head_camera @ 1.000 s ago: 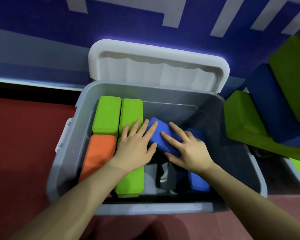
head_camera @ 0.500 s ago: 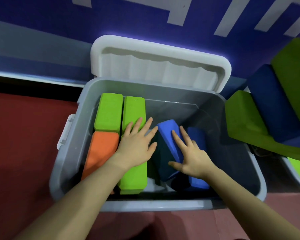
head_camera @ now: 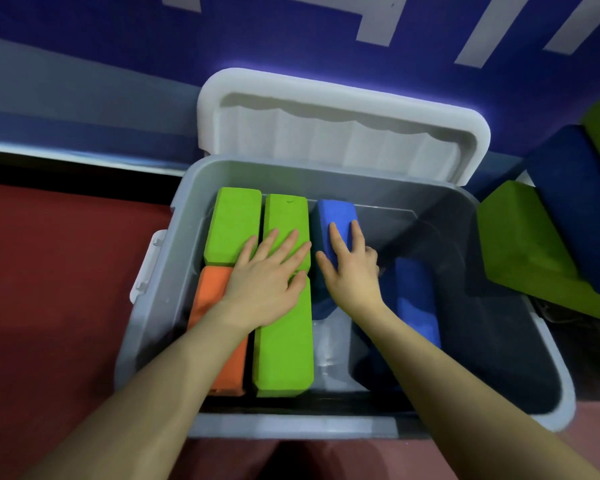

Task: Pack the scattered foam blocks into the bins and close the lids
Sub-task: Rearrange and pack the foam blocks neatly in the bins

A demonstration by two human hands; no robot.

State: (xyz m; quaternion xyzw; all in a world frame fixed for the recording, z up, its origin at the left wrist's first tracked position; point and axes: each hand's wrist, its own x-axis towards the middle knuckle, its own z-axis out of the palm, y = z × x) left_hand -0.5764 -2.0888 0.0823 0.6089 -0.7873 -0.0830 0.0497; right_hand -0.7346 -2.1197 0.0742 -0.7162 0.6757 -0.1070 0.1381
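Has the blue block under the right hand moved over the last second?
Yes. The blue block went from lying tilted mid-bin to standing beside the green block, nearer the bin's far wall.

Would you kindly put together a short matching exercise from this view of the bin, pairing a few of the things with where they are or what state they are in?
Things
1. orange block
2. white lid
3. left hand
4. right hand

Places or states
A. standing open behind the gray bin
B. resting flat on the green blocks
C. on the upright blue block
D. in the bin's near left corner

Pairs: 1-D, 2-A, 3-B, 4-C
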